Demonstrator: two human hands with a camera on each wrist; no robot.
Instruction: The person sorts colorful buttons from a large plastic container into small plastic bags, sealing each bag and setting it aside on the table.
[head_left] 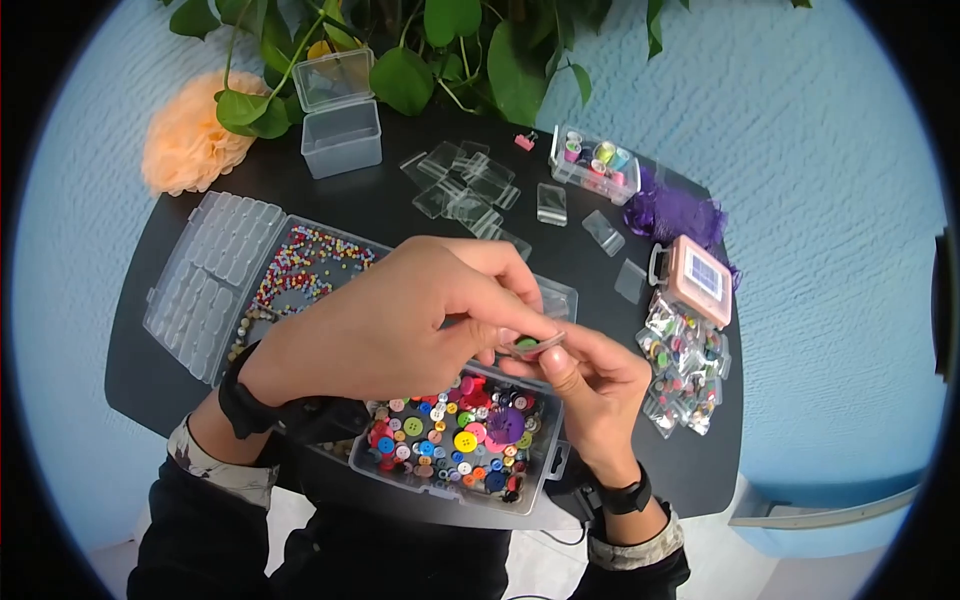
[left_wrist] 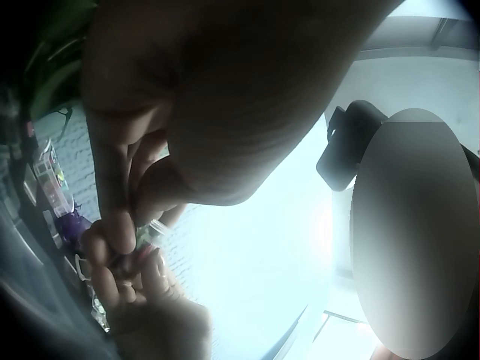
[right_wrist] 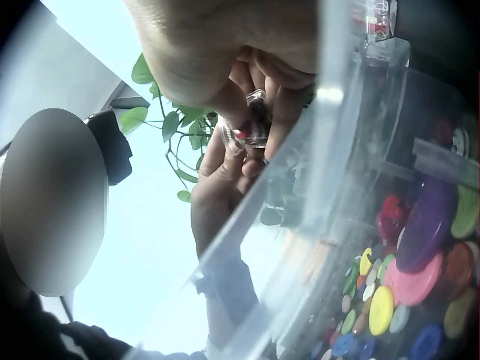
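Both hands meet above the button box around a small clear zip bag with green and red pieces inside. My left hand pinches the bag's upper edge between thumb and fingertips. From the other side, my right hand holds the bag with its thumb against it. In the right wrist view the clear bag shows between the fingers of both hands. Below them lies the open clear box of mixed buttons, among them a big purple button and a yellow button.
A bead organizer with its lid folded open lies left. Behind are empty zip bags, a clear open box and a box of spools. Filled bags, a pink case and purple mesh sit right.
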